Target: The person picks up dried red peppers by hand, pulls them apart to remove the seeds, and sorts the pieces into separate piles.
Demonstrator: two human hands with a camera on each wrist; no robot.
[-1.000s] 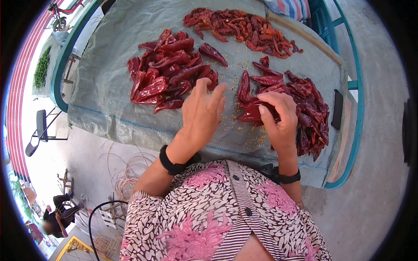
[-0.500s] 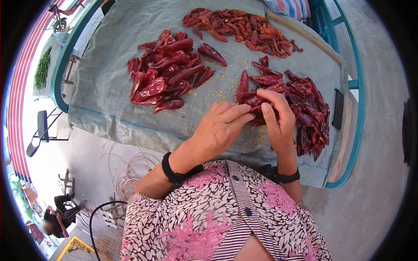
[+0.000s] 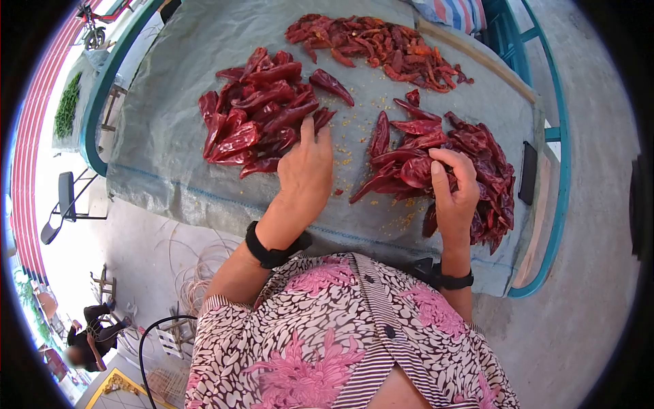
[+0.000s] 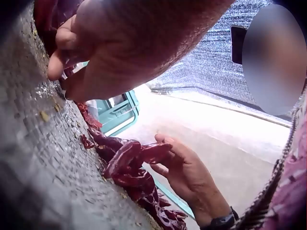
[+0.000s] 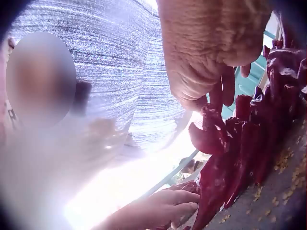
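My left hand (image 3: 305, 170) is at the near right side of a pile of glossy dark red dried chili peppers (image 3: 262, 112). Its index finger points forward at a chili on the pile's edge, and nothing shows held in it. In the right wrist view its fingers (image 5: 180, 203) lie fairly straight beside the peppers. On the right, my right hand (image 3: 455, 187) pinches a dried chili pepper (image 3: 415, 173) between thumb and finger, over a second pile (image 3: 487, 163). The left wrist view shows this chili (image 4: 156, 152) at the fingertips.
Smaller, brighter red chilies (image 3: 381, 44) lie at the back of a grey-green woven sheet (image 3: 174, 88). Yellow seeds (image 3: 405, 218) are scattered between the piles. A dark phone-like object (image 3: 527, 172) lies by the right edge, inside a teal metal rail (image 3: 560, 191).
My left hand moved right to meet the right hand, then back left to the first pile. My right hand has shifted slightly right, with the chili showing more clearly.
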